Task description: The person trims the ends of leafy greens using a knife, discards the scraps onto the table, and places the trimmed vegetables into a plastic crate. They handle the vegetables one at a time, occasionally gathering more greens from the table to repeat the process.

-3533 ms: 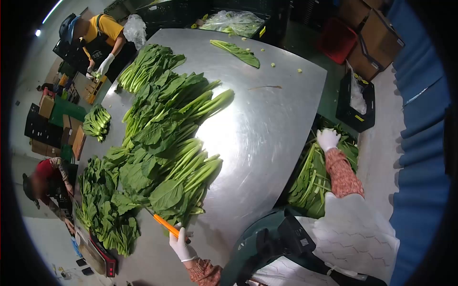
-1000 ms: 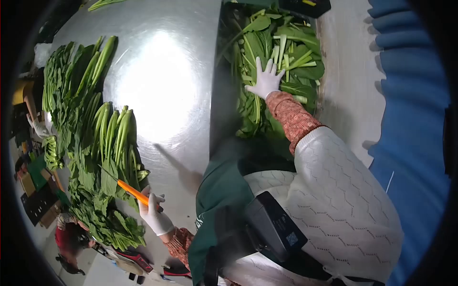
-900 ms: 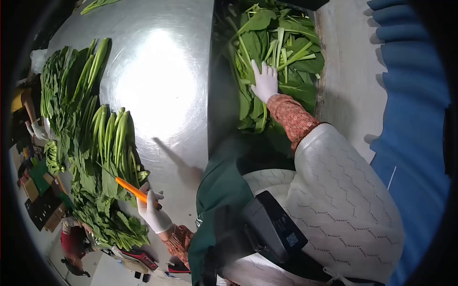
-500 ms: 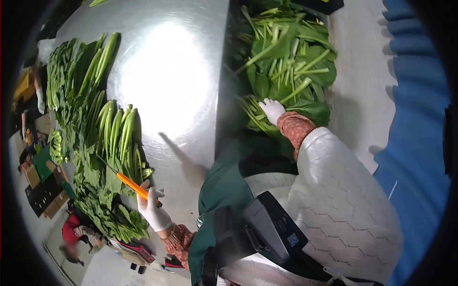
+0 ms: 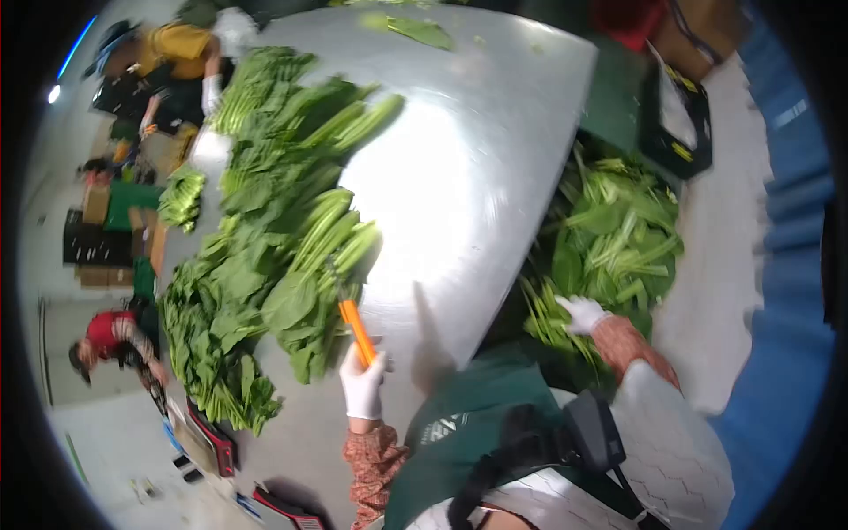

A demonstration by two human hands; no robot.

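My left hand [image 5: 363,385], in a white glove, is closed round the orange handle of a knife [image 5: 357,332]. Its thin dark blade points away from me, up to the cut stalk ends of a bunch of leafy greens [image 5: 322,243] on the metal table. My right hand [image 5: 584,314], gloved too, reaches down on the right onto loose leafy greens [image 5: 618,238] heaped beside the table. The fingers there look stretched out over pale stalks, and motion blurs them a little.
More bunches of greens [image 5: 265,177] lie along the left of the shiny metal table [image 5: 495,115]. A black crate [image 5: 678,115] stands beyond the heap at upper right. Blue sheeting [image 5: 795,265] hangs at right. Other people are at left, one in red [image 5: 110,334], one in yellow [image 5: 177,49].
The view has swung, so table and greens appear turned and shifted. My left hand still holds the knife, now pointing more upright in view. My right hand stays on the heap.
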